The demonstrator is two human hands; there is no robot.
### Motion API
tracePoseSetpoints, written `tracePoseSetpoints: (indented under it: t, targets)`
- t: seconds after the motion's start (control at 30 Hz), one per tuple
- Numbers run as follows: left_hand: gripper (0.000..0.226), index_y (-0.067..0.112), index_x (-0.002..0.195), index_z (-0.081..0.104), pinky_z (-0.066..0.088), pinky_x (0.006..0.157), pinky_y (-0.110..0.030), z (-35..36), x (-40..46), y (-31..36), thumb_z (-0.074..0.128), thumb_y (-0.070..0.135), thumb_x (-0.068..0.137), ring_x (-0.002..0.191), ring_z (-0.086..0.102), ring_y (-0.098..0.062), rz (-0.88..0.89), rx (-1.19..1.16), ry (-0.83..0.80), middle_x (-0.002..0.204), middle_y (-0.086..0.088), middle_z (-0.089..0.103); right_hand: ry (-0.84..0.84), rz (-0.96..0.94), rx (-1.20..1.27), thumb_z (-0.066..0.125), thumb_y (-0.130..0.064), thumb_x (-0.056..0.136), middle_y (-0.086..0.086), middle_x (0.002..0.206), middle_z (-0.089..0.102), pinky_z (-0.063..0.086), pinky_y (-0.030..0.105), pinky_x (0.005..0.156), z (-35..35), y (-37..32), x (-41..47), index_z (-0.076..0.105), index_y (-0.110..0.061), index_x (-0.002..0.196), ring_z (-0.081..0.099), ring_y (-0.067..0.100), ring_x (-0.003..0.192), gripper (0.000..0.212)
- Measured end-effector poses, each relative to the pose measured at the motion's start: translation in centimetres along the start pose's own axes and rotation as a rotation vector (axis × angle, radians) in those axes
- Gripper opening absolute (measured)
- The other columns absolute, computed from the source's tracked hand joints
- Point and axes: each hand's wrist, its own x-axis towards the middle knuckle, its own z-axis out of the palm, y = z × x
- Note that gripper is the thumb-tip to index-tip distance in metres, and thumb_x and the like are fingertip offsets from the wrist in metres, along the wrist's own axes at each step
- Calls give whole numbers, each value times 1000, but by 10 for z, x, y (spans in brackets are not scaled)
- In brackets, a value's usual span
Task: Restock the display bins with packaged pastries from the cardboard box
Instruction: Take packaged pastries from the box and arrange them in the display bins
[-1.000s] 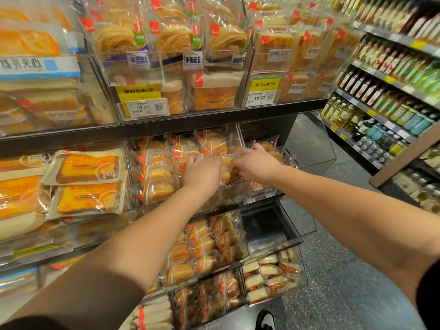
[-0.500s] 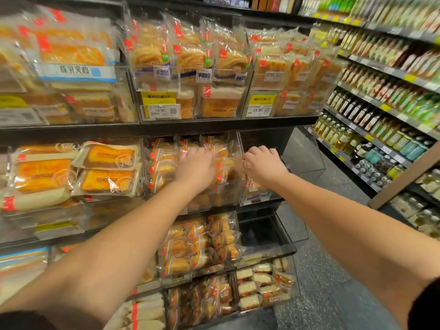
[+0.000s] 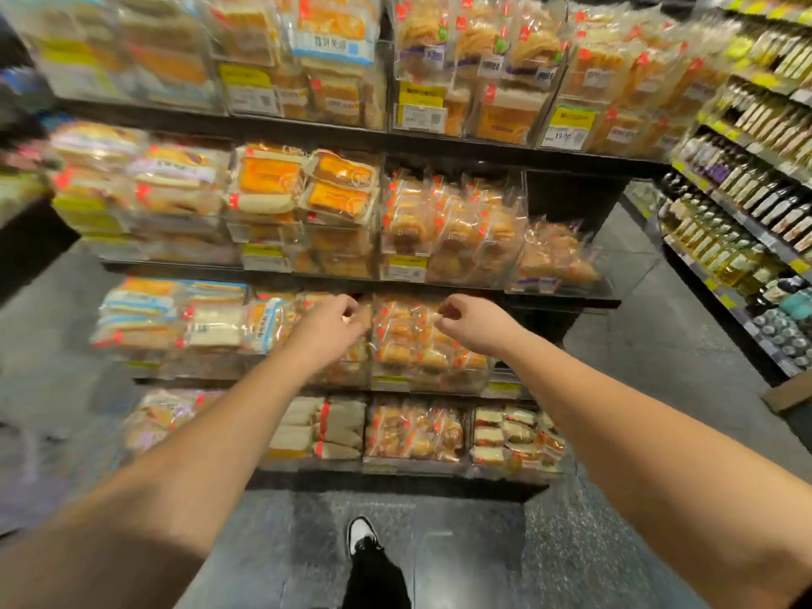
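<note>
Motion blur smears the upper-left bread packs (image 3: pixel 132 59) and all price tags (image 3: pixel 422 108) beyond reading, my forearms hide part of the lower bins (image 3: pixel 307 426), and my leg (image 3: pixel 375 578) is cut off below.

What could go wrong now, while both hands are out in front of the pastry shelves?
1. The picture is blurred, so the view is moving; the left hand or right hand could knock the packed pastry bin in front of them.
2. Neither hand visibly holds a package; the cardboard box is out of view, so a blind reach may follow.
</note>
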Motion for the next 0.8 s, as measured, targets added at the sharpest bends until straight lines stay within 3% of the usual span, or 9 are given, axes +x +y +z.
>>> tracePoseSetpoints:
  t: [0.17, 0.33, 0.5, 0.63, 0.8]
  targets:
    - [32, 15, 123, 61, 51, 89, -39, -31, -94, -79, 61, 30, 94, 107, 61, -29, -202, -21, 38, 123, -7, 62, -147, -171, -51, 52, -31, 101, 6, 129, 63, 45, 30, 92, 63, -83, -33, 57, -16, 133, 59, 25, 116, 36]
    - [32, 17, 126, 59, 47, 96, -40, -64, -178, -165, 56, 30, 97, 114, 57, -27, -398, -22, 125, 131, -5, 59, -272, -372, -132, 54, -35, 98, 6, 124, 64, 50, 35, 89, 142, -179, -53, 59, -16, 127, 60, 24, 108, 35]
    - [35, 17, 131, 54, 39, 89, -31, -113, -263, -257, 51, 30, 99, 121, 51, -26, -565, 18, 190, 135, -6, 54, -389, -563, -187, 53, -33, 99, 8, 133, 61, 46, 34, 96, 224, -287, -72, 57, -15, 132, 57, 27, 120, 38]
    - [35, 12, 131, 55, 49, 87, -37, -165, -326, -335, 51, 28, 100, 106, 60, -26, -638, -9, 254, 132, -7, 56, -453, -661, -269, 50, -33, 100, 6, 135, 59, 42, 30, 89, 286, -381, -83, 55, -15, 135, 56, 28, 121, 39]
    - [31, 17, 126, 60, 48, 92, -35, -232, -391, -425, 53, 30, 99, 116, 57, -26, -776, 0, 315, 129, -6, 61, -536, -742, -256, 49, -34, 102, 7, 141, 55, 44, 31, 97, 360, -497, -95, 52, -14, 139, 55, 25, 124, 42]
